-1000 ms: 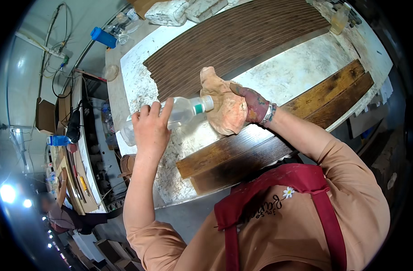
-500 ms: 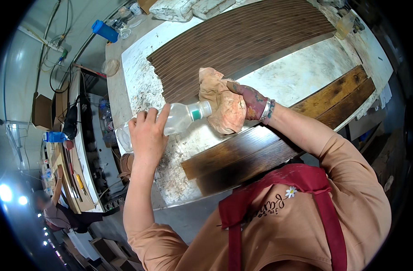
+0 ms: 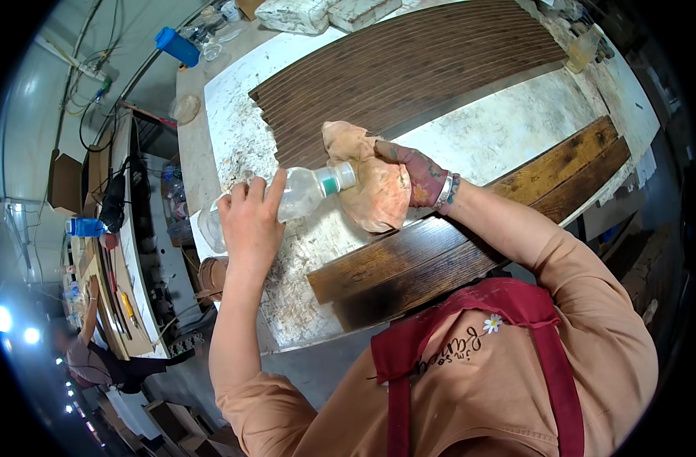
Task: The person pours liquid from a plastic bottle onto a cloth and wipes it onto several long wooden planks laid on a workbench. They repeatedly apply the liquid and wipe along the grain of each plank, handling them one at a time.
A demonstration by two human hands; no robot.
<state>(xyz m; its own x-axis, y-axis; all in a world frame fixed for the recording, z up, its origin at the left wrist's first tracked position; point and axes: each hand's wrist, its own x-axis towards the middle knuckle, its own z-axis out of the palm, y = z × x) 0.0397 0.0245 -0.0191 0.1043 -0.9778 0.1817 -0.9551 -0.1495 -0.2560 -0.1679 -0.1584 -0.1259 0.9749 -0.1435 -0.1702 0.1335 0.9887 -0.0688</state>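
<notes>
My left hand (image 3: 250,217) is wrapped round a clear plastic bottle (image 3: 302,194) with a green label patch. The bottle lies tilted on its side, and its mouth touches or nearly touches a peach-coloured cloth (image 3: 378,190). Stained and bunched, that cloth hangs from my right hand (image 3: 420,174), which wears a dark, patterned glove and grips it from the right. Below the cloth lie brown stained boards (image 3: 390,263) at the table's near edge. Beyond both hands spreads a wide row of dark brown strips (image 3: 409,65).
The worktable (image 3: 508,114) has a white, smeared top. More stained boards (image 3: 561,160) lie at right. A blue cup (image 3: 177,47) and wrapped blocks (image 3: 294,14) stand at the far side. A jar (image 3: 582,50) sits far right. Another person (image 3: 96,354) works at a left bench.
The cloth and my right hand have shifted slightly left and nearer the bottle mouth. My left hand keeps its hold on the bottle, almost in place.
</notes>
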